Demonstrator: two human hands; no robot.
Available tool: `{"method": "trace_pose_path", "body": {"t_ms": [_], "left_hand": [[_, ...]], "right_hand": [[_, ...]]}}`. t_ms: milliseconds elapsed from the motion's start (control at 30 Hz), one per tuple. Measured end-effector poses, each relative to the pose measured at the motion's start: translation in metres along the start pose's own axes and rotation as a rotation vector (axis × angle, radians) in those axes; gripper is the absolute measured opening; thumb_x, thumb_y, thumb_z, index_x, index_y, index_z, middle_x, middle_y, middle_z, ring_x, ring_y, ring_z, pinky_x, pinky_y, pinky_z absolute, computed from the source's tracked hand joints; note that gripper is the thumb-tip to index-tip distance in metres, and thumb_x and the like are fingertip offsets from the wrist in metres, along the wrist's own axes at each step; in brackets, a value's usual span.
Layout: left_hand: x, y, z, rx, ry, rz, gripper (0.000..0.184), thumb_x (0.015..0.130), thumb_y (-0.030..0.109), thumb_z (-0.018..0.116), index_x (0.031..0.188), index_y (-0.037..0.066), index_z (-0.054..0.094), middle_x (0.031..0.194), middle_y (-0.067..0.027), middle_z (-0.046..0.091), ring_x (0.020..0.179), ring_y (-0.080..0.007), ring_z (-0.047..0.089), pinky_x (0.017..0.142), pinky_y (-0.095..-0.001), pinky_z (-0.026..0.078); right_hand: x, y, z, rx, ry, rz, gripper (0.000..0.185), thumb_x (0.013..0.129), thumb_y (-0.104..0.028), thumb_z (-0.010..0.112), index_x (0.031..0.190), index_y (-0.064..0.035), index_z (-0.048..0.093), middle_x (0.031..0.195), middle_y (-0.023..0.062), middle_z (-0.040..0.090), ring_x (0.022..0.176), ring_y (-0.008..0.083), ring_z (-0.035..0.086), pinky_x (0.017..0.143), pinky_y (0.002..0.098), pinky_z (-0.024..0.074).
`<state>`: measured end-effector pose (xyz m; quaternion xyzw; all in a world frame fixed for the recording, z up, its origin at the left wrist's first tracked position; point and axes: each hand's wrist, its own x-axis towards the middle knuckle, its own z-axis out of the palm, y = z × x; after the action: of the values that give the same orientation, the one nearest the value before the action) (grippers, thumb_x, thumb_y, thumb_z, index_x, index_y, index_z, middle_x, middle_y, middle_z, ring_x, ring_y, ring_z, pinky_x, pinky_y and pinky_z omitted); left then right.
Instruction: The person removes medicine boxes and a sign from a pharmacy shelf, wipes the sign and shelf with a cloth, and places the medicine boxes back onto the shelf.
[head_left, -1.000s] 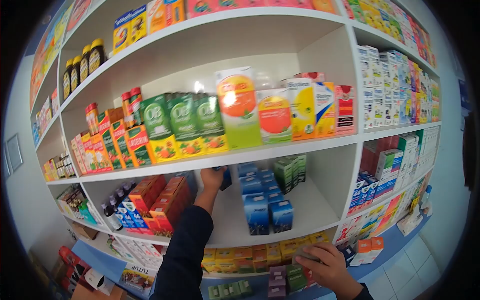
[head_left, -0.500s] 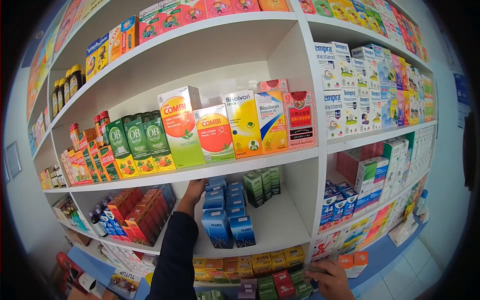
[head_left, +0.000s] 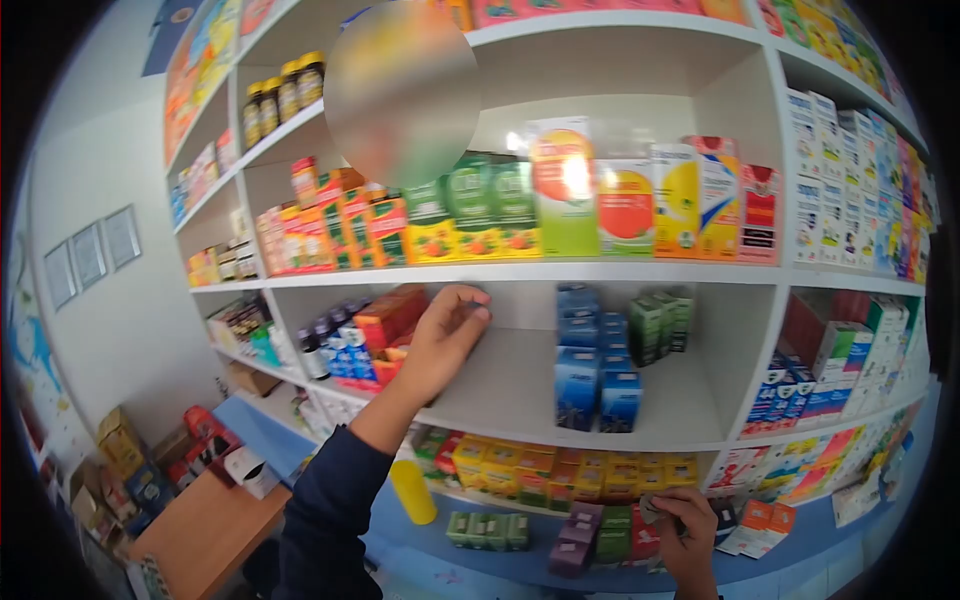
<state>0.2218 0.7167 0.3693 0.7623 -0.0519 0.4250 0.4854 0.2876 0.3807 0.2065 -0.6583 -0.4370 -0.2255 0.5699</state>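
My left hand (head_left: 447,338) is at the middle shelf, fingers curled, beside a row of red-orange boxes (head_left: 392,318). A bit of something dark shows at its fingertips, too hidden to name. To its right, blue boxes (head_left: 577,385) stand in two rows, with green boxes (head_left: 660,325) behind them. Low on the right, my right hand (head_left: 688,530) pinches a small grey-green thing (head_left: 652,508) that I cannot identify. It is over a red box (head_left: 645,532) and near purple boxes (head_left: 575,540) on the blue counter.
Above stand green-and-yellow OB Herbal boxes (head_left: 470,210) and an orange-and-green box (head_left: 565,190). Yellow boxes (head_left: 500,465) line the lowest shelf. A yellow cylinder (head_left: 413,492) stands on the blue counter (head_left: 400,545). At lower left is a wooden table (head_left: 210,530). A white divider (head_left: 768,370) borders the right bay.
The view has swung left. My left hand has moved from beside the blue boxes to the red-orange ones. My right hand remains low, still holding the small thing.
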Motion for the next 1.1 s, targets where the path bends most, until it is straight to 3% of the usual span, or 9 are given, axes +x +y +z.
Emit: {"method": "trace_pose_path", "body": {"t_ms": [233, 333, 400, 533, 600, 667, 833, 900, 1100], "left_hand": [[-0.188, 0.106, -0.110, 0.156, 0.021, 0.132, 0.013, 0.092, 0.003, 0.050, 0.104, 0.002, 0.052, 0.101, -0.0050, 0.052, 0.095, -0.0137, 0.052, 0.086, -0.0294, 0.041], [-0.281, 0.090, -0.144, -0.232, -0.013, 0.006, 0.013, 0.093, 0.006, 0.049, 0.105, 0.002, 0.054, 0.102, -0.0062, 0.053, 0.095, -0.0142, 0.051, 0.085, -0.0295, 0.040], [-0.336, 0.076, -0.162, 0.031, -0.005, -0.166, 0.015, 0.094, 0.013, 0.050, 0.104, 0.003, 0.054, 0.098, -0.0064, 0.055, 0.092, -0.0147, 0.053, 0.082, -0.0289, 0.042], [-0.453, 0.079, -0.200, 0.253, 0.027, -0.424, 0.018, 0.095, 0.018, 0.050, 0.104, 0.003, 0.056, 0.096, -0.0070, 0.059, 0.090, -0.0150, 0.056, 0.079, -0.0286, 0.044], [-0.501, 0.109, -0.213, 0.227, 0.049, -0.828, 0.027, 0.096, 0.026, 0.048, 0.116, 0.009, 0.050, 0.107, -0.0059, 0.055, 0.093, -0.0196, 0.055, 0.089, -0.0358, 0.041], [-0.552, 0.118, -0.222, 0.335, 0.229, -0.791, 0.023, 0.095, 0.023, 0.050, 0.111, 0.006, 0.053, 0.101, -0.0070, 0.059, 0.091, -0.0177, 0.057, 0.083, -0.0327, 0.044], [-0.622, 0.207, -0.203, 0.454, 0.728, -0.828, 0.023, 0.096, 0.019, 0.049, 0.110, 0.002, 0.054, 0.100, -0.0059, 0.059, 0.097, -0.0152, 0.055, 0.085, -0.0300, 0.044], [-0.648, 0.232, -0.182, 0.442, 0.883, -0.823, 0.023, 0.096, 0.019, 0.049, 0.110, 0.002, 0.054, 0.100, -0.0049, 0.059, 0.097, -0.0145, 0.055, 0.084, -0.0295, 0.044], [-0.704, 0.296, -0.086, 0.613, 1.435, -0.647, 0.022, 0.097, 0.018, 0.047, 0.110, 0.003, 0.054, 0.098, -0.0050, 0.058, 0.095, -0.0140, 0.055, 0.086, -0.0304, 0.043]], "right_hand": [[-0.028, -0.046, 0.091, 0.186, -0.258, -0.153, 0.020, 0.087, 0.003, 0.054, 0.104, -0.0020, 0.063, 0.105, 0.0137, 0.061, 0.095, 0.0274, 0.060, 0.079, 0.0354, 0.0485], [-0.084, -0.038, 0.166, 0.487, -0.388, -0.009, 0.025, 0.090, -0.002, 0.054, 0.115, -0.0017, 0.057, 0.107, 0.0140, 0.061, 0.093, 0.0236, 0.061, 0.079, 0.0332, 0.0485], [-0.108, -0.070, 0.213, 0.790, -0.406, 0.570, 0.025, 0.092, -0.006, 0.053, 0.116, 0.0005, 0.053, 0.098, 0.0111, 0.061, 0.076, 0.0172, 0.059, 0.076, 0.0312, 0.0490], [-0.121, -0.126, 0.233, 0.951, -0.562, 1.055, 0.020, 0.095, -0.011, 0.048, 0.111, 0.0010, 0.055, 0.079, 0.0061, 0.055, 0.059, 0.0133, 0.045, 0.073, 0.0302, 0.0466], [-0.136, -0.105, 0.253, 1.408, -0.527, 1.446, 0.017, 0.097, -0.015, 0.045, 0.093, -0.0018, 0.054, 0.065, 0.0026, 0.042, 0.052, 0.0152, 0.031, 0.068, 0.0294, 0.0419], [-0.129, -0.120, 0.275, 1.408, -0.144, 1.788, 0.025, 0.096, -0.014, 0.045, 0.073, -0.0057, 0.044, 0.059, 0.0023, 0.031, 0.052, 0.0164, 0.030, 0.066, 0.0309, 0.0385], [-0.137, -0.142, 0.351, 1.333, -0.440, 1.700, 0.029, 0.085, -0.007, 0.047, 0.062, -0.0094, 0.030, 0.059, 0.0021, 0.023, 0.054, 0.0145, 0.024, 0.060, 0.0308, 0.0330], [-0.140, -0.187, 0.376, 1.633, -0.809, 1.248, 0.027, 0.083, -0.009, 0.049, 0.062, -0.0114, 0.031, 0.059, 0.0013, 0.026, 0.053, 0.0136, 0.026, 0.057, 0.0296, 0.0305], [-0.163, -0.335, 0.384, 1.515, -1.266, 1.425, 0.029, 0.092, -0.016, 0.045, 0.065, -0.0081, 0.038, 0.057, 0.0018, 0.027, 0.051, 0.0132, 0.025, 0.055, 0.0279, 0.0305]]}}
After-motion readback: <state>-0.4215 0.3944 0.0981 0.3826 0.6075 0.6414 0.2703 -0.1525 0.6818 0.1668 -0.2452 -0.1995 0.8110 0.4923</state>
